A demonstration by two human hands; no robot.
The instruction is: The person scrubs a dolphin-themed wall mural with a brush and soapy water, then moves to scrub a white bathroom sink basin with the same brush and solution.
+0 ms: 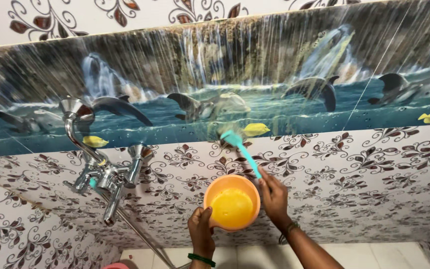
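Observation:
My left hand (201, 231) grips the rim of a small orange bowl (232, 201) holding yellow liquid, held up in front of a tiled wall. My right hand (273, 198) holds a teal brush (241, 145) by its handle. The brush head touches the wall at the border between the dolphin-and-water picture tiles (274, 74) and the white floral tiles (354, 169). A green bangle circles my left wrist.
A chrome wall tap with two knobs and a curved pipe (100, 169) sticks out at the left, a thin chrome hose running down from it. A corner with more floral tiles lies at the far left. A pink object (116, 265) shows at the bottom edge.

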